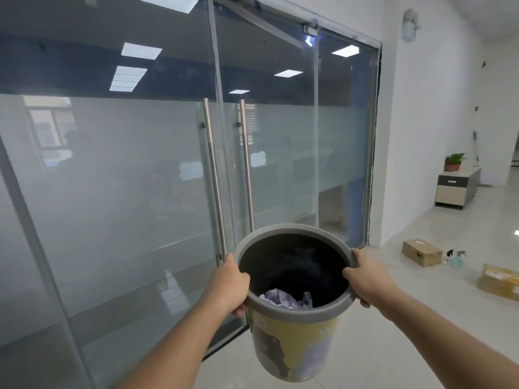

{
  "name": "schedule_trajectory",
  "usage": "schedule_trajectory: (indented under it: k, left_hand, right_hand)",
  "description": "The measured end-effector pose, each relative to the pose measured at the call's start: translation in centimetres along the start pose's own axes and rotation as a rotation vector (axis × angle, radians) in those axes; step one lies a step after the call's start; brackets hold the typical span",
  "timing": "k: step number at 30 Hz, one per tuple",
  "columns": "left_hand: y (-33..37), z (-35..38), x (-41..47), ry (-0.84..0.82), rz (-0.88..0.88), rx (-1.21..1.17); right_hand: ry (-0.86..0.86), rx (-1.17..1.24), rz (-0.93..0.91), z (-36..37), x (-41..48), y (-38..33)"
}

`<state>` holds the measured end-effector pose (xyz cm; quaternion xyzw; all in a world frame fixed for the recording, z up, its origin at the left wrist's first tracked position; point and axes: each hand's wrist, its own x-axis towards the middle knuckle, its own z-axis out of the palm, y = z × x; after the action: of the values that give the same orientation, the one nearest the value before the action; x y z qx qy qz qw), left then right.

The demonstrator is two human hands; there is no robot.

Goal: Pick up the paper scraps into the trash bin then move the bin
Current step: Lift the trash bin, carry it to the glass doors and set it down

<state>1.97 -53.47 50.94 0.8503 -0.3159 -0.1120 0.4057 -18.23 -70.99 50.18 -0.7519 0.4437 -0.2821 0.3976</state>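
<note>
A round trash bin (295, 343) with a grey rim and a yellow printed wall hangs in the air in front of me, off the floor. Crumpled white paper scraps (285, 300) lie at the bottom of its dark inside. My left hand (229, 284) grips the rim on the left side, thumb inside. On the right side of the rim my right hand (368, 279) holds on the same way.
Frosted glass doors with two long steel handles (213, 175) stand straight ahead. To the right, on the white tiled floor, lie a cardboard box (421, 251), a spray bottle (457, 258) and a yellow package (500, 282). A low cabinet (456, 189) with a plant stands farther back.
</note>
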Motion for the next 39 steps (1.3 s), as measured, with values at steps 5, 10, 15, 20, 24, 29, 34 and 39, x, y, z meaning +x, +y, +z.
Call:
schedule_trajectory:
  k: [5, 10, 15, 20, 24, 29, 34, 39]
  left_hand:
    - [-0.1, 2.0, 5.3, -0.025, -0.021, 0.011]
    - [0.0, 2.9, 12.5, -0.059, 0.022, 0.001]
    - [1.0, 3.8, 19.8, -0.072, 0.056, -0.017]
    - [2.0, 5.6, 25.8, -0.078, 0.069, -0.002]
    - [3.3, 8.7, 30.4, -0.094, 0.059, -0.005]
    - [6.0, 13.4, 35.5, -0.113, 0.055, 0.002]
    - [9.0, 17.4, 40.4, -0.122, 0.049, -0.002]
    - [9.4, 20.1, 44.5, -0.099, 0.028, 0.013]
  right_hand:
    - [-0.008, -0.003, 0.019, 1.9, 5.2, 0.7]
    - [-0.001, -0.026, 0.053, 3.6, 10.2, 0.0]
    - [0.029, -0.038, 0.059, 4.4, 16.0, -1.7]
    - [0.045, -0.046, 0.066, 5.3, 21.9, -1.2]
    - [0.045, -0.034, 0.078, 5.1, 27.4, 0.3]
    - [0.030, -0.010, 0.080, 3.8, 34.3, 3.0]
    - [0.014, -0.016, 0.079, 2.0, 41.8, 5.0]
    - [-0.014, -0.037, 0.076, 2.8, 47.9, 6.6]
